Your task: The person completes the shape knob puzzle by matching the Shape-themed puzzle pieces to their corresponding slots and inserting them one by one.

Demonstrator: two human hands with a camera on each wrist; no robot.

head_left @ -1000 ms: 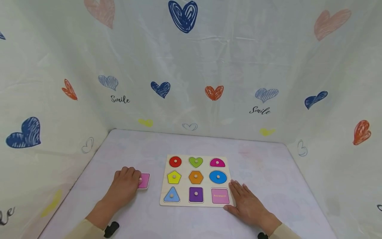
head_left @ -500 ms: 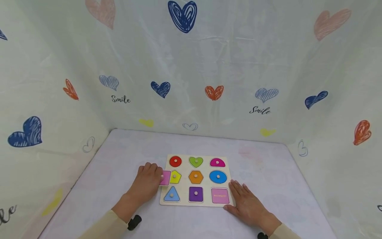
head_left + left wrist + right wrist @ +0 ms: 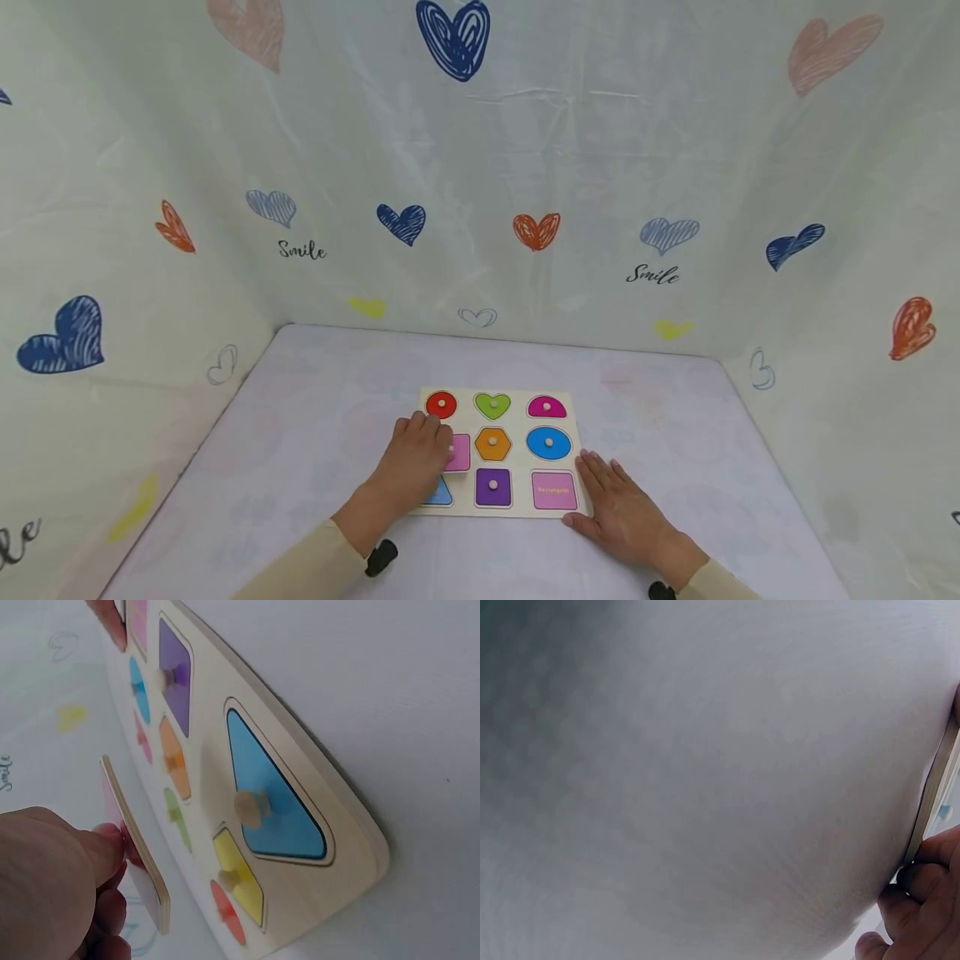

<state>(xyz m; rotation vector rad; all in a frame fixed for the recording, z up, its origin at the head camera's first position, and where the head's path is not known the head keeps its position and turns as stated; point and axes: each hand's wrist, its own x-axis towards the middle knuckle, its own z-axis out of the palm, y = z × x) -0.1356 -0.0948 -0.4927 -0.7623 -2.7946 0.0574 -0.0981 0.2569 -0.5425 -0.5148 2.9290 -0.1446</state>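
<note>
My left hand (image 3: 408, 467) pinches a pink rectangular puzzle piece (image 3: 461, 453) by its knob. In the left wrist view the piece (image 3: 144, 844) hangs tilted above the wooden puzzle board (image 3: 521, 467), apart from it. From the head camera it covers the yellow pentagon, and my hand partly hides the blue triangle (image 3: 439, 494). A pink recess with printed lettering (image 3: 554, 491) lies at the board's near right corner. Against the right edge of the board rests my right hand (image 3: 626, 517), fingers straight; in the right wrist view its fingers (image 3: 926, 900) touch the board's side.
Other knobbed pieces sit in the board, among them a purple square (image 3: 492, 487), an orange hexagon (image 3: 492, 444) and a blue oval (image 3: 548, 443). A pale cloth covers the table (image 3: 337, 375). Curtains with printed hearts (image 3: 536, 232) enclose its back and sides.
My left hand has carried the pink piece rightward, from the table left of the board to above the board's left part. My right hand has stayed at the right edge.
</note>
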